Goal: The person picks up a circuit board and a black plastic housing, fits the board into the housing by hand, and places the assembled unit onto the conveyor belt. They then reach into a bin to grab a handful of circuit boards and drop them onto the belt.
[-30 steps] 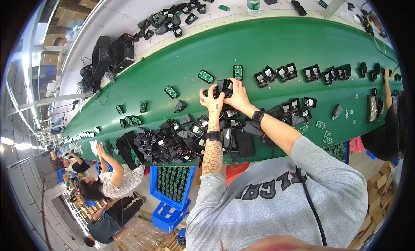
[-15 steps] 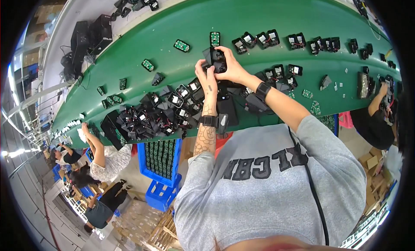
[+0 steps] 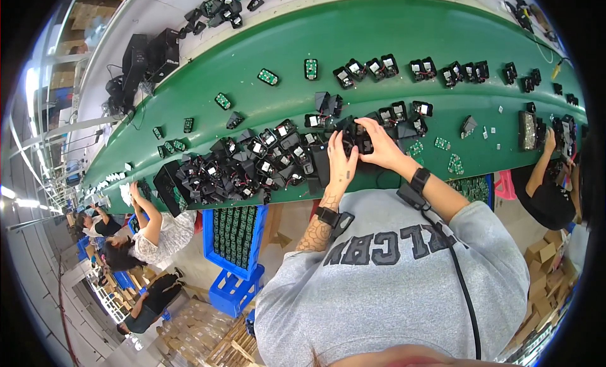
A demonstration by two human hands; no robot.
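Near the front edge of the green work surface [image 3: 379, 32], my left hand [image 3: 341, 160] and my right hand [image 3: 383, 149] are side by side. Between them are black plastic housings [image 3: 361, 139]; my right thumb and fingers curve round these, and my left fingertips press at their left side. Exactly where one housing ends and another begins is hard to make out. Just beyond my hands stands a pair of black housings [image 3: 327, 103], touched by neither hand. To the left lies a heap of black housings [image 3: 233, 165] with red wires and white parts inside.
Open housings [image 3: 379, 67] with wires sit in a far row. Green circuit boards [image 3: 311, 69] lie farther left and loose ones [image 3: 455, 163] at right. A blue crate [image 3: 231, 240] of boards is below the edge. Co-workers' arms reach in at left [image 3: 144, 209] and right [image 3: 543, 158].
Both hands have drawn back toward me and slightly right, down to housings near the edge. The black housings they held farther out now stand released on the surface.
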